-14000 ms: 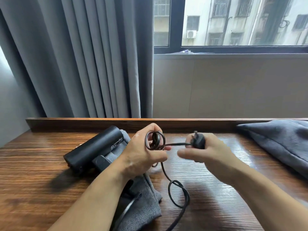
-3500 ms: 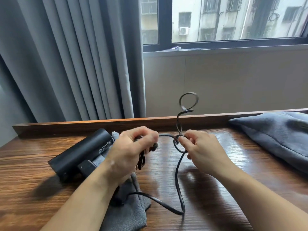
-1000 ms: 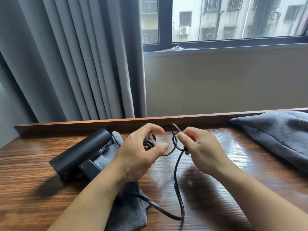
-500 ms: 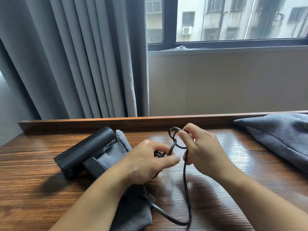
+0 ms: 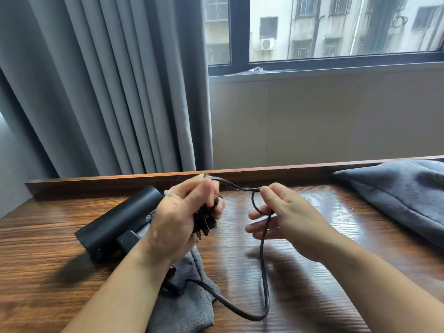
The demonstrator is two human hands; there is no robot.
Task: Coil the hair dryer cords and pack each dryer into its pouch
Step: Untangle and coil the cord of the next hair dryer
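Cord (image 5: pixel 264 267): black, runs from the left fist across to the right fingers, then hangs in a slack loop onto the wooden table (image 5: pixel 336 236).
Left hand (image 5: pixel 182 217): closed around the coiled bundle and plug.
Right hand (image 5: pixel 283 215): thumb and forefinger pinch the cord; other fingers loose.
Dryer (image 5: pixel 120 219): black, at 9 o'clock of the left hand, lying on a grey pouch (image 5: pixel 189 301).
Second pouch (image 5: pixel 403 195): at 3 o'clock, well apart.

Left hand (image 5: pixel 179 219) gripping coiled cord (image 5: pixel 264 260), right hand (image 5: pixel 286 212) pinching loop, dryer (image 5: pixel 120 219) on pouch (image 5: pixel 189 306)
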